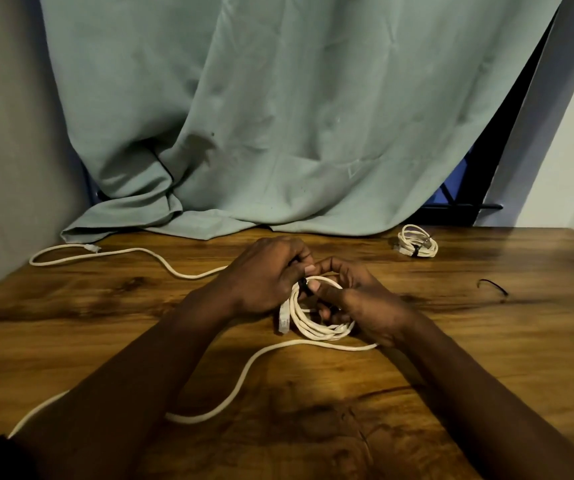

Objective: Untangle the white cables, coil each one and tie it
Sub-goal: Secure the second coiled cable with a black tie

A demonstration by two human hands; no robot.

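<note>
A coil of white cable [316,327] lies in the middle of the wooden table [486,341], held between both hands. My left hand [261,275] grips its left side, where a small black tie [303,285] wraps the strands. My right hand [358,299] holds the coil from the right, its thumb and forefinger pinching at the tie. A plug end [284,318] hangs at the coil's left. A loose white cable [123,252] runs from the far left behind my left hand, and another stretch of loose white cable [244,372] curves across the front under my arms.
A second coil of white cable [417,244], tied with a black tie, lies at the back right. A spare black tie [493,285] lies on the right of the table. A green curtain [278,116] hangs down onto the table's far edge.
</note>
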